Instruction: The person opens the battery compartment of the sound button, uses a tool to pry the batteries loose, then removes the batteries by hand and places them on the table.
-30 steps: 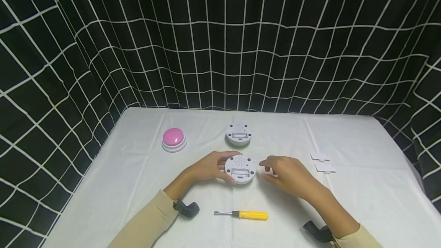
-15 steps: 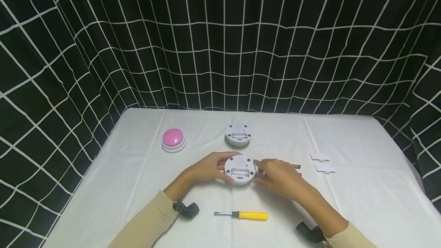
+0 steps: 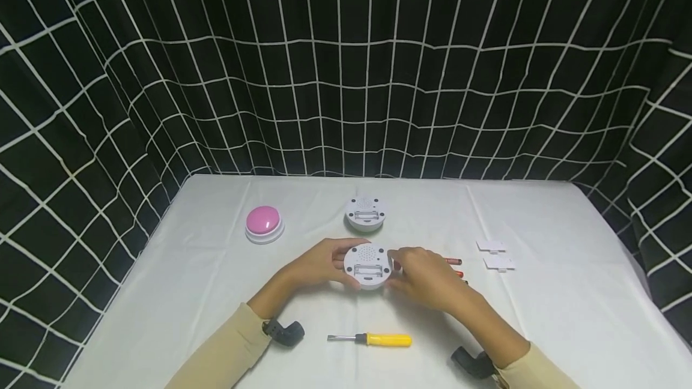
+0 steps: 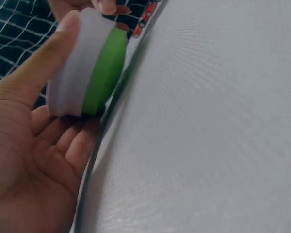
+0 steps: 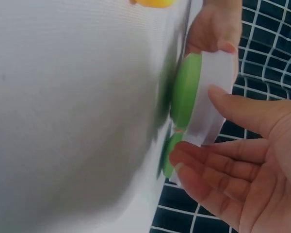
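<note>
An upturned round white buzzer (image 3: 367, 254) faces up with its speaker holes and an open battery compartment that looks bare. Its green dome (image 4: 105, 73) points down, close to the tablecloth, in the left wrist view. My left hand (image 3: 315, 264) grips the buzzer from the left, thumb along the near side. From the right, my right hand (image 3: 427, 278) holds the opposite edge; its thumb presses the white wall in the right wrist view, with curled fingers at the far side. Red batteries (image 3: 453, 261) lie partly hidden behind the right hand.
Another upturned buzzer (image 3: 366, 215) stands behind. A pink-domed buzzer (image 3: 263, 221) sits upright at the back left. Two white battery covers (image 3: 491, 246) lie to the right. A yellow-handled screwdriver (image 3: 388, 340) lies in front. Black netted cloth (image 3: 346, 65) surrounds the white table.
My right hand has moved left from beside the buzzer onto its edge, uncovering the red batteries behind it. The left hand keeps its grip. The head view has shifted slightly.
</note>
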Demonstrator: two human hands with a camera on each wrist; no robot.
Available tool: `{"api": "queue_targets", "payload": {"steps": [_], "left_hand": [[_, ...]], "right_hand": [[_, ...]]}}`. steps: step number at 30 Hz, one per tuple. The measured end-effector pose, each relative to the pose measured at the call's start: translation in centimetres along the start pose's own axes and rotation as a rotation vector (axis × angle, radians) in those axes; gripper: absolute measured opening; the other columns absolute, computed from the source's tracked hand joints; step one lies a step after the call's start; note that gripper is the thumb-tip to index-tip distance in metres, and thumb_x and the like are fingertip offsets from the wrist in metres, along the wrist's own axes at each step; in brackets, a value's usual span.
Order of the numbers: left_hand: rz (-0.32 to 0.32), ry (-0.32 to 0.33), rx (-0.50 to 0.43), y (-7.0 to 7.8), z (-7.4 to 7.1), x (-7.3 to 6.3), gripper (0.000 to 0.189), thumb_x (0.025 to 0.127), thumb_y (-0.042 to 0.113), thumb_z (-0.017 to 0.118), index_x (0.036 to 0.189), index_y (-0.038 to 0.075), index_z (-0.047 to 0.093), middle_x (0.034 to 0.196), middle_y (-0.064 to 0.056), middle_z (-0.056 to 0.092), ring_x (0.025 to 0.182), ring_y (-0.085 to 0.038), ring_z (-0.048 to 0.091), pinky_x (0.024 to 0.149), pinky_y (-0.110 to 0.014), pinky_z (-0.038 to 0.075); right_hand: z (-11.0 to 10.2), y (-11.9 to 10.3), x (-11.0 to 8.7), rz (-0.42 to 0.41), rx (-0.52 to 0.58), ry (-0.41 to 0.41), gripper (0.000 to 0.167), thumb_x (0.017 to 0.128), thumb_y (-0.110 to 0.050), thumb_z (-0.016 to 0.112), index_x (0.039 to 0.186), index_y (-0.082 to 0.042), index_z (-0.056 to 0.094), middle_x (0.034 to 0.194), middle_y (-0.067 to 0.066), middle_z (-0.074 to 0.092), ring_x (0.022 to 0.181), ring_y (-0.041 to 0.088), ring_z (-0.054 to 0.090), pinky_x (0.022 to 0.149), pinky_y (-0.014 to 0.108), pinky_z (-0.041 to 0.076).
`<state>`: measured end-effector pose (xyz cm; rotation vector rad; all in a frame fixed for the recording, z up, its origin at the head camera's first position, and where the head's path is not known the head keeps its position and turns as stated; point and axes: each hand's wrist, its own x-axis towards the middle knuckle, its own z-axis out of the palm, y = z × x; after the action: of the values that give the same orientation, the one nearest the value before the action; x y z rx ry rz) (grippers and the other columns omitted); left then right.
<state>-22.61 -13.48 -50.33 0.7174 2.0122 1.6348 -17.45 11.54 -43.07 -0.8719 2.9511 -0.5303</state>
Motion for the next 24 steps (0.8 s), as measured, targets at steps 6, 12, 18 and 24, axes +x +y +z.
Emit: {"api": "queue_targets", "payload": {"steps": [6, 12, 18, 24], "left_hand": [[0.041, 0.023, -0.019, 1.7, -0.1, 0.3, 0.088, 0.077, 0.001, 0.086, 0.154, 0.007, 0.043, 0.141, -0.012, 0.060, 0.122, -0.022, 0.064, 0.100, -0.032, 0.055], [0.077, 0.040, 0.011, 4.0, 0.1, 1.6, 0.088, 0.078, 0.005, 0.087, 0.154, 0.008, 0.042, 0.143, -0.008, 0.058, 0.121, -0.019, 0.064, 0.099, -0.031, 0.055], [0.119, 0.044, 0.072, 6.6, 0.3, 3.7, 0.086, 0.076, 0.004, 0.088, 0.151, 0.004, 0.046, 0.140, -0.010, 0.060, 0.119, -0.018, 0.065, 0.098, -0.029, 0.056], [0.104, 0.040, 0.129, 7.6, 1.3, 6.7, 0.086, 0.075, 0.008, 0.091, 0.149, 0.002, 0.046, 0.135, -0.010, 0.063, 0.113, -0.013, 0.067, 0.094, -0.026, 0.057]], "right_hand": [[-1.1, 0.7, -0.1, -0.004, 0.137, 0.038, 0.046, 0.085, -0.019, 0.083, 0.122, 0.003, 0.067, 0.097, 0.006, 0.072, 0.080, 0.017, 0.067, 0.065, 0.029, 0.055], [-2.8, 1.6, -0.4, -0.019, 0.275, 0.095, 0.056, 0.085, -0.009, 0.082, 0.134, 0.007, 0.060, 0.114, 0.015, 0.071, 0.086, 0.020, 0.070, 0.067, 0.025, 0.056], [-4.2, 3.0, -0.6, 0.018, 0.281, 0.136, 0.061, 0.084, -0.008, 0.083, 0.137, 0.009, 0.057, 0.109, 0.016, 0.072, 0.084, 0.019, 0.070, 0.063, 0.023, 0.057], [-5.0, 4.9, -1.0, 0.079, 0.305, 0.160, 0.064, 0.085, -0.009, 0.082, 0.139, 0.012, 0.053, 0.109, 0.021, 0.073, 0.085, 0.025, 0.073, 0.063, 0.024, 0.060]]}}
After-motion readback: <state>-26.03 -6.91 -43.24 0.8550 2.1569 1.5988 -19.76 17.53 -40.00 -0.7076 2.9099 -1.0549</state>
